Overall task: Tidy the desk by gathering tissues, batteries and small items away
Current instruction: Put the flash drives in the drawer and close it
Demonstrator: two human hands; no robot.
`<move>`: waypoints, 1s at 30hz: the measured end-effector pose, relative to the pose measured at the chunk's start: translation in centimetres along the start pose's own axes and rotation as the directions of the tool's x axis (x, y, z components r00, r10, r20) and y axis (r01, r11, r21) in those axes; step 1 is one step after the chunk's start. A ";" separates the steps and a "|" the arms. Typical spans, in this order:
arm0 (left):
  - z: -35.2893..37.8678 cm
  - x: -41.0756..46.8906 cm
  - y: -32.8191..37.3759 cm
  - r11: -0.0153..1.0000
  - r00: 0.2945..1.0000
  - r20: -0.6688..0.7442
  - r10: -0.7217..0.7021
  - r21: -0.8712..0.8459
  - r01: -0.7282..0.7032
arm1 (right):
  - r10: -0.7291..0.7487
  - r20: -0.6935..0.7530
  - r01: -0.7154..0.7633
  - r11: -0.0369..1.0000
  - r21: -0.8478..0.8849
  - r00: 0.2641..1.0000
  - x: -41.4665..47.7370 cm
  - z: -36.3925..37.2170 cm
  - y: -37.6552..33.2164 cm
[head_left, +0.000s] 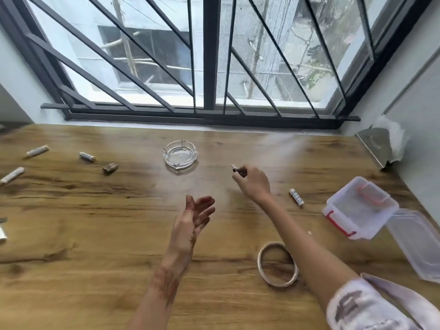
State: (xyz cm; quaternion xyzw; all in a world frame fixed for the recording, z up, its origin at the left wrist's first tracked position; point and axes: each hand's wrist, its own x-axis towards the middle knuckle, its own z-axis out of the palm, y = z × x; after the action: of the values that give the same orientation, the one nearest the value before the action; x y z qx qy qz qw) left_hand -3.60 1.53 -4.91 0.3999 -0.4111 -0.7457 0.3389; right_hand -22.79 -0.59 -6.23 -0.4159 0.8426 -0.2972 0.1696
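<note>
My right hand (253,184) pinches a small dark item with a white tip (237,169) just above the wooden desk (95,234), right of a glass ashtray (180,153). My left hand (192,220) hovers open, palm turned right, holding nothing. One white battery (296,197) lies right of my right hand. Several more batteries lie at the left: (37,150), (87,156), (12,175). A small brownish object (110,167) lies near them. A clear plastic box with red clips (359,208) stands open at the right.
The box's clear lid (419,244) lies beside it at the desk's right edge. A tape roll (277,264) lies under my right forearm. A tissue pack (383,144) sits in the far right corner. A barred window (209,55) runs along the far edge.
</note>
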 end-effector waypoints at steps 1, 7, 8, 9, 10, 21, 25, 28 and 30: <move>-0.3 -0.6 -0.2 1.000 1.000 0.011 -0.010 -0.016 0.010 | 0.009 -0.006 -0.008 0.999 0.038 1.000 -1.5 -0.3 0.2; -1.5 -4.5 -2.8 0.967 0.973 0.140 -0.184 -0.152 0.205 | 0.047 -0.088 -0.034 0.988 0.151 0.995 -11.2 -1.6 2.3; -1.5 -5.5 -3.4 0.956 0.964 0.162 -0.212 -0.169 0.239 | 0.071 -0.106 -0.051 0.983 0.179 0.992 -12.8 -1.7 2.7; -1.6 -6.5 -4.0 0.944 0.954 0.180 -0.238 -0.187 0.271 | 0.100 -0.130 -0.072 0.976 0.205 0.986 -14.3 -1.8 3.1; -1.6 -7.6 -4.5 0.930 0.944 0.196 -0.265 -0.207 0.304 | 0.130 -0.156 -0.092 0.969 0.228 0.979 -15.8 -1.9 3.5; -2.1 -18.7 -12.8 0.752 0.845 0.254 -0.471 -0.385 0.535 | 0.151 -0.214 -0.056 0.917 0.396 0.965 -28.4 -3.4 8.2; -2.4 -22.2 -16.9 0.676 0.815 0.195 -0.545 -0.472 0.566 | 0.083 -0.185 -0.008 0.928 0.372 0.979 -31.9 -4.5 9.6; -2.5 -23.8 -19.8 0.640 0.799 0.168 -0.578 -0.515 0.571 | 0.064 -0.161 0.000 0.930 0.369 0.985 -34.2 -4.9 10.4; -2.6 -24.0 -21.5 0.630 0.798 0.136 -0.587 -0.542 0.556 | 0.064 -0.147 -0.005 0.929 0.370 0.987 -35.7 -4.8 11.1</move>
State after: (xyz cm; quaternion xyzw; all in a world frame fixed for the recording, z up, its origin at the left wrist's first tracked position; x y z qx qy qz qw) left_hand 5.70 29.98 -17.17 0.4125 -0.0181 -0.8892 0.1970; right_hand -10.70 34.99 -8.30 -0.3372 0.7897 -0.4786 0.1833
